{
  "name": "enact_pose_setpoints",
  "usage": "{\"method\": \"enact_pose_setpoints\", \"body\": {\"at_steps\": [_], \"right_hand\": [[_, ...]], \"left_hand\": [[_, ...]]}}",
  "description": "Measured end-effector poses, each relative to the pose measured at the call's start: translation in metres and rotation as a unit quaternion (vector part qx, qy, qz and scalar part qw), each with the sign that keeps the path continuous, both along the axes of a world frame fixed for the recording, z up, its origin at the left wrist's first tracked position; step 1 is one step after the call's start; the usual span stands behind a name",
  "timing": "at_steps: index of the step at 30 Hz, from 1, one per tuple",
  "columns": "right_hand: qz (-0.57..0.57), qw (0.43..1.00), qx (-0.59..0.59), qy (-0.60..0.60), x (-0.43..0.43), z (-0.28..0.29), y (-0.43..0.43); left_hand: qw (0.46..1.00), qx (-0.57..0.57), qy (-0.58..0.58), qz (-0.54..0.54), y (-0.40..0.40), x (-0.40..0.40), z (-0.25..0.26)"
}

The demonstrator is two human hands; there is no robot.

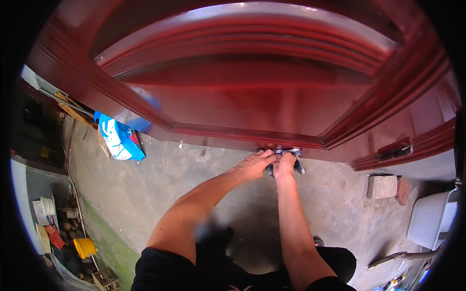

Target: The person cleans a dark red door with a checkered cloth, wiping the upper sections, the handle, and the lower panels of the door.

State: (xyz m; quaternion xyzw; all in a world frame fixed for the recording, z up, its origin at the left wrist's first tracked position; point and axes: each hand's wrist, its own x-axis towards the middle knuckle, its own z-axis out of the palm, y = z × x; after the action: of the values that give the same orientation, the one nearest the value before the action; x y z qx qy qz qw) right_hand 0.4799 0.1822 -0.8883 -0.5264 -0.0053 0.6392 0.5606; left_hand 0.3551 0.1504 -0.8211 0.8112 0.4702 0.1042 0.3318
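A dark, crumpled cloth with light patches (300,168) is bunched against the bottom rail of a glossy red panelled door (225,105). My right hand (285,163) grips the cloth with its fingers curled into it. Beside it, my left hand (256,163) is on the cloth's left part, its fingertips meeting the right hand. Both arms reach forward and down, close to the concrete floor (204,182). The fingers' undersides are hidden.
A blue and white plastic bag (122,140) stands by the door's left end. To the right are a concrete block (382,187), a reddish brick (402,191) and a white plastic basket (426,218). A yellow bucket (84,248) lies among clutter at left. A metal hinge (395,154) joins the door's right edge.
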Motion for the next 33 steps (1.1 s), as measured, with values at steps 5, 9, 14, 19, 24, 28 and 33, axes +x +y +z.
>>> {"method": "enact_pose_setpoints", "body": {"at_steps": [5, 9, 14, 19, 24, 28, 33], "right_hand": [[0.03, 0.997, -0.022, 0.065, -0.073, 0.006, -0.014], [0.136, 0.988, -0.005, 0.071, -0.125, 0.024, -0.025], [0.225, 0.967, 0.026, 0.114, -0.214, 0.013, -0.028], [0.275, 0.95, 0.038, 0.146, -0.267, 0.021, -0.041], [0.245, 0.956, 0.147, 0.067, -0.21, 0.038, -0.05], [0.119, 0.978, 0.149, -0.089, -0.111, 0.069, -0.054], [-0.008, 0.956, 0.168, -0.241, -0.022, 0.095, -0.035]], "left_hand": [[0.998, 0.012, -0.034, 0.046, -0.017, -0.084, -0.013], [0.977, 0.054, -0.098, 0.184, -0.038, -0.132, -0.037], [0.862, 0.135, -0.158, 0.463, -0.06, -0.158, -0.081], [0.76, 0.073, -0.226, 0.606, -0.053, -0.199, -0.079], [0.714, 0.064, -0.384, 0.582, -0.046, -0.139, -0.078], [0.814, 0.098, -0.406, 0.403, -0.038, -0.084, -0.054], [0.875, 0.148, -0.42, 0.188, -0.01, -0.019, 0.009]]}}
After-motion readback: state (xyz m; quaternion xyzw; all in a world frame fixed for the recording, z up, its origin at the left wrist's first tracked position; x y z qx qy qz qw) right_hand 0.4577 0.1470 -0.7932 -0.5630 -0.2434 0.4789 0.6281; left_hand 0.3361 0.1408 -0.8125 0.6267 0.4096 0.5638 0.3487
